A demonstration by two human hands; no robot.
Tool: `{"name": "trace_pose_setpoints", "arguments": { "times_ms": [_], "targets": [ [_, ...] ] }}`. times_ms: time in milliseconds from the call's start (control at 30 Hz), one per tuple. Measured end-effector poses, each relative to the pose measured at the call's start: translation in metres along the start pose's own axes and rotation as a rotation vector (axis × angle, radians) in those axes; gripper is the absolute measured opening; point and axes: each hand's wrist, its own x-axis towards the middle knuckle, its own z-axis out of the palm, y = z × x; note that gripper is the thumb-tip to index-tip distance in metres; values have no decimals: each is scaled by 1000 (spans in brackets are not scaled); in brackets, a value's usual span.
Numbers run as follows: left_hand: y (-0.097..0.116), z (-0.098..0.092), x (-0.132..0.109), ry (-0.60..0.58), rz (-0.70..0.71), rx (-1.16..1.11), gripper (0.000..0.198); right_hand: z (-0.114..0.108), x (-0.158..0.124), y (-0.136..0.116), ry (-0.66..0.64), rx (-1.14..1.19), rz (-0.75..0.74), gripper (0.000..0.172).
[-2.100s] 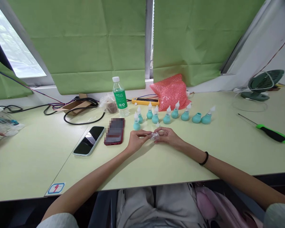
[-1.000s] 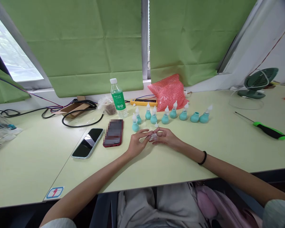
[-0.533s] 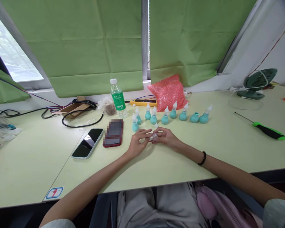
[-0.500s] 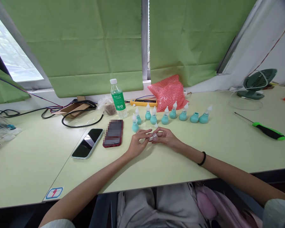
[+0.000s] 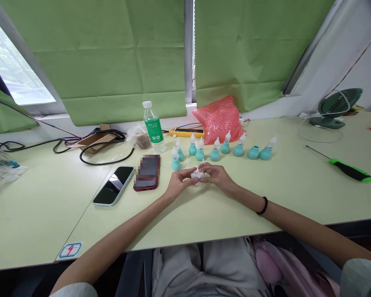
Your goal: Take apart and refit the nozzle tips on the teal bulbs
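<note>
Between both hands is a small clear plastic piece (image 5: 197,175), held sideways just above the table. My left hand (image 5: 177,184) pinches its left end with thumb and fingers. On its right end, the thumb and fingers of my right hand (image 5: 220,179) are closed. Behind the hands stand several teal squeeze bulbs with clear pointed tips, such as this bulb (image 5: 214,155). One teal bulb (image 5: 253,152) at the right has no tip on it. A small white tip (image 5: 203,161) shows just behind my right fingers, mostly hidden by them.
Left of my hands lie a red-cased phone (image 5: 147,173) and a light-cased phone (image 5: 113,186). A water bottle (image 5: 154,130), a pink bubble-wrap bag (image 5: 219,119) and a yellow device (image 5: 187,133) sit at the back. A screwdriver (image 5: 351,170) and a green fan (image 5: 335,108) are at the right.
The clear piece has been turned and now lies level between my fingertips, more in sight. My right fingers have shifted slightly over its end.
</note>
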Motion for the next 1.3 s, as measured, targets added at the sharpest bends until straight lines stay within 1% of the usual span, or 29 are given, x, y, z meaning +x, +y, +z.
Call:
{"name": "trace_pose_setpoints", "arguments": {
  "times_ms": [67, 167, 300, 467, 600, 767, 900, 967, 1100, 1300],
  "targets": [
    [-1, -1, 1, -9, 2, 56, 42, -2, 0, 3, -8, -30, 2, 23],
    [-2, -1, 1, 10, 29, 123, 41, -2, 0, 4, -37, -48, 18, 23],
    [-3, 0, 0, 17, 56, 170, 41, 0, 0, 4, -69, -44, 24, 22],
    [1, 2, -3, 17, 120, 232, 34, 0, -1, 4, -104, -31, 19, 21],
    [4, 2, -4, 3, 131, 210, 34, 1, -1, 3, -114, -36, 29, 23],
    [4, 3, -4, 28, 132, 195, 35, 1, -1, 3, -112, -45, 41, 22],
    [3, 2, -3, -5, 80, 168, 41, 1, -1, 4, -90, -50, 40, 22],
    [2, 2, -3, -25, 61, 159, 40, 1, -1, 5, -100, -45, 38, 21],
    [1, 0, -2, -34, 60, 150, 36, 1, -2, 3, -124, -50, 41, 19],
    [-2, -2, -2, -75, 58, 108, 36, -2, -2, 0, -161, -124, 9, 24]
  ]
}}
